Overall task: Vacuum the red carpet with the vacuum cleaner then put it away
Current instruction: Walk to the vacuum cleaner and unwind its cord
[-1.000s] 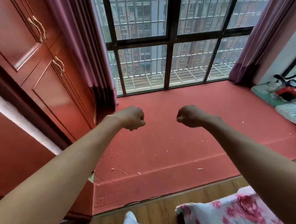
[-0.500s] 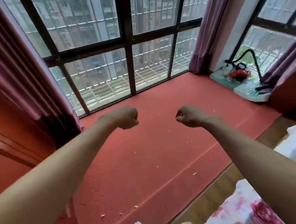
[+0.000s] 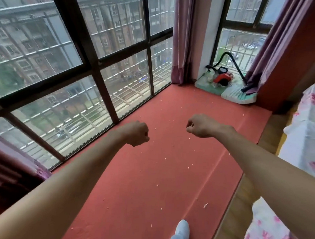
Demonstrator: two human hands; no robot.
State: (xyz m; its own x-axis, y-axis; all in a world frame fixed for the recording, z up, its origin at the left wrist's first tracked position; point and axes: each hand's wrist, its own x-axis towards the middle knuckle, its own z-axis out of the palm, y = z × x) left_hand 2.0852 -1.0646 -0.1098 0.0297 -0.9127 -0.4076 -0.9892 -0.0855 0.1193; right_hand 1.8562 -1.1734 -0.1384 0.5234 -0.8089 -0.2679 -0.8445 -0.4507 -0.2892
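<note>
Above red carpet (image 3: pixel 155 173), left hand (image 3: pixel 135 133), right hand (image 3: pixel 200 126) outstretched, both fisted, empty

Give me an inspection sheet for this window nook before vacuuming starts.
Surface: red carpet, flat, with a crease line along the bed side.
Job's things: vacuum cleaner, red, in the far right corner on cushions, untouched.
Clutter: pale crumbs scattered over the carpet.
Grippers: left hand and right hand fisted in the air, holding nothing.
Cables: black hose arches up from the vacuum cleaner; no power cord made out.
Surroundings: barred windows, purple curtains, floral bed, wood floor.
</note>
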